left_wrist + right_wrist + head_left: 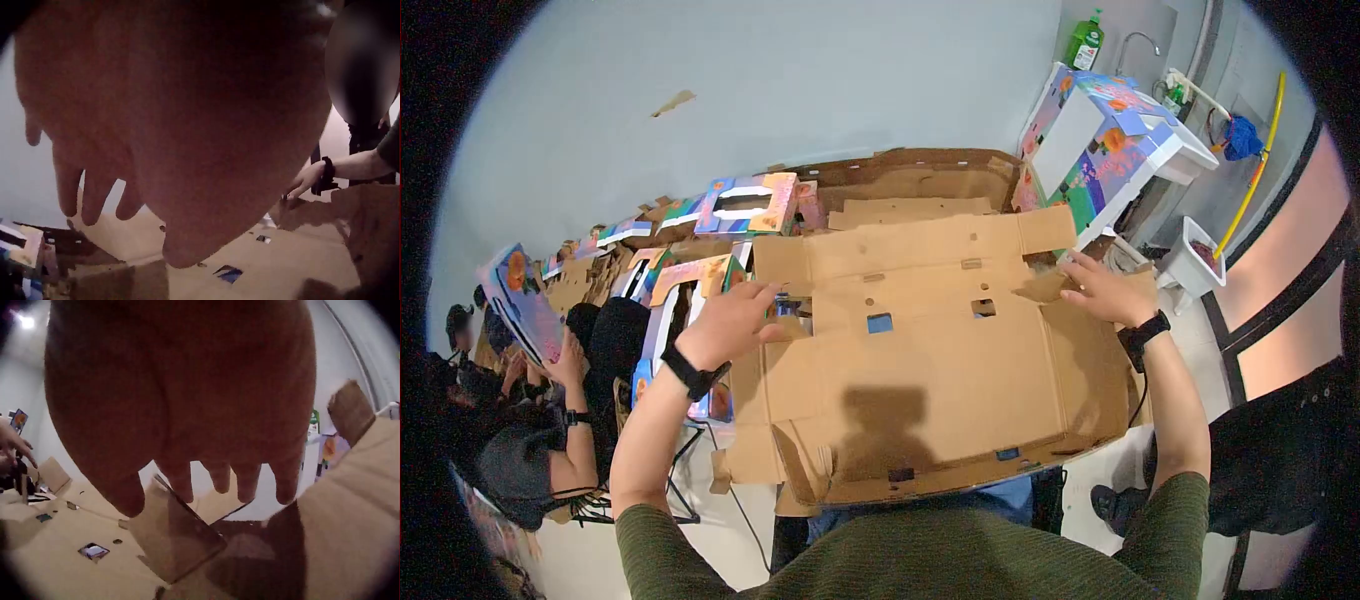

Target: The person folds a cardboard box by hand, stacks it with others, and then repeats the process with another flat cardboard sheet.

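A large unfolded cardboard box blank [940,370], plain brown side up, lies in front of me with creases, small cut-out holes and side flaps. My left hand [725,325] hovers at its left edge, fingers extended. Over the right edge, beside a raised corner flap [1050,230], is my right hand [1105,290], fingers spread. The right wrist view shows its straight fingers above a tilted flap [178,537]. In the left wrist view, the left hand [137,125] has straight fingers over the cardboard, and nothing is in its grasp.
Printed colourful cartons [690,290] stand to the left, and more cartons [1100,150] stand at the back right. Behind the blank is a brown cardboard wall [900,175]. A seated person [520,450] holds a printed carton [525,300]. A white basin [1195,260] stands at right.
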`<state>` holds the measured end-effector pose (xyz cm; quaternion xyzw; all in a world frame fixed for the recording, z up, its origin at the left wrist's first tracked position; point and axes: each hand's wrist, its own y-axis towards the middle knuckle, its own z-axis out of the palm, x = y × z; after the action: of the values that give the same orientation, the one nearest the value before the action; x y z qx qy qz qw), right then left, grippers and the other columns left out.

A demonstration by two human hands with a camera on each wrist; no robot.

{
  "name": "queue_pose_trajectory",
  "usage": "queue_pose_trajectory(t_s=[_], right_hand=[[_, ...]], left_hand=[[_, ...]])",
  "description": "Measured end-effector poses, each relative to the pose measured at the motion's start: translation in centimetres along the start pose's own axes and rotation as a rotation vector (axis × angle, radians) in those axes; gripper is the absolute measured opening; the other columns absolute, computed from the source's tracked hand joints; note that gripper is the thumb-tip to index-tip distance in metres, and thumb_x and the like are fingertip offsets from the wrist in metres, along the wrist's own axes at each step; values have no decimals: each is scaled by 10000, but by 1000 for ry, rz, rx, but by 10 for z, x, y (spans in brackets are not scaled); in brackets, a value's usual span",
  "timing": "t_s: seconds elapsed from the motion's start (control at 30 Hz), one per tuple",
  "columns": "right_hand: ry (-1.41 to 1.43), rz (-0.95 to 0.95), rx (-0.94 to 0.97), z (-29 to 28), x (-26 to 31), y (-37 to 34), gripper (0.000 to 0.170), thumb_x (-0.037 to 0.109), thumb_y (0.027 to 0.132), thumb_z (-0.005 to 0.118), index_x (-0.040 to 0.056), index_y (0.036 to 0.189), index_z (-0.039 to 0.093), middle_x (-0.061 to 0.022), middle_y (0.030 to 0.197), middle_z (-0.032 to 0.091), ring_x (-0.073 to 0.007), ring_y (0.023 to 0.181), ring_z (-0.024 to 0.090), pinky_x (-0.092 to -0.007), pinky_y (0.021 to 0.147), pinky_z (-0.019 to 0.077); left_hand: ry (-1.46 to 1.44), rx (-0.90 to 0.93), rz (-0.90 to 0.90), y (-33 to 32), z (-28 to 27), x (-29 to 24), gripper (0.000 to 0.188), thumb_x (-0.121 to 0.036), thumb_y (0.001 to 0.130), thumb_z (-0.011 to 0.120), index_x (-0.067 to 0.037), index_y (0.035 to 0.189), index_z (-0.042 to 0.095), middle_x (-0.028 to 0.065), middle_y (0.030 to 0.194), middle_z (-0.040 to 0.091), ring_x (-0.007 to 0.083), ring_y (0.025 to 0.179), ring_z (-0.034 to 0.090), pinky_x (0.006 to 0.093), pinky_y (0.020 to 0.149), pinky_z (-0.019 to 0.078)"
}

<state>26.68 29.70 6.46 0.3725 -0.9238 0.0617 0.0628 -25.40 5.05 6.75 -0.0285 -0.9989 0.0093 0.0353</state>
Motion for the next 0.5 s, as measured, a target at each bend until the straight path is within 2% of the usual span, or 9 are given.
queue_pose_trajectory(t_s=[0.13,0.2,0.3,0.4,0.5], right_hand=[[-28,75,50,25,-35,21,584,393,998,552,63,1469,447,-259,1452,488,-401,1327,498,-465,1075,440],[-14,186,113,27,-34,29,586,403,1001,540,55,1464,449,-276,1376,555,-401,1274,546,-474,1036,460],[80,249,73,35,-35,30,624,416,991,560,49,1475,416,-296,1257,621,-407,1208,588,-489,990,470],[46,335,-13,49,-38,30,685,403,969,605,44,1499,360,-303,1203,642,-421,1185,598,-498,977,470],[69,361,31,58,-47,32,750,377,945,650,34,1518,310,-305,1274,604,-424,1216,578,-483,995,478]], left_hand=[[16,-122,27,22,55,17,561,-364,937,648,-81,1396,494,132,1322,596,302,1260,568,627,1103,331],[23,-124,15,28,68,18,577,-373,948,632,-83,1418,465,133,1334,586,300,1275,556,627,1099,337],[-4,-22,-73,40,74,17,643,-363,941,649,-93,1468,396,129,1392,550,289,1311,528,633,1094,343],[54,-142,-70,48,108,27,702,-349,925,678,-106,1496,351,113,1437,518,276,1333,509,646,1090,341],[77,-65,-126,56,127,30,745,-331,897,714,-109,1506,347,111,1473,486,277,1337,504,657,1087,341]])
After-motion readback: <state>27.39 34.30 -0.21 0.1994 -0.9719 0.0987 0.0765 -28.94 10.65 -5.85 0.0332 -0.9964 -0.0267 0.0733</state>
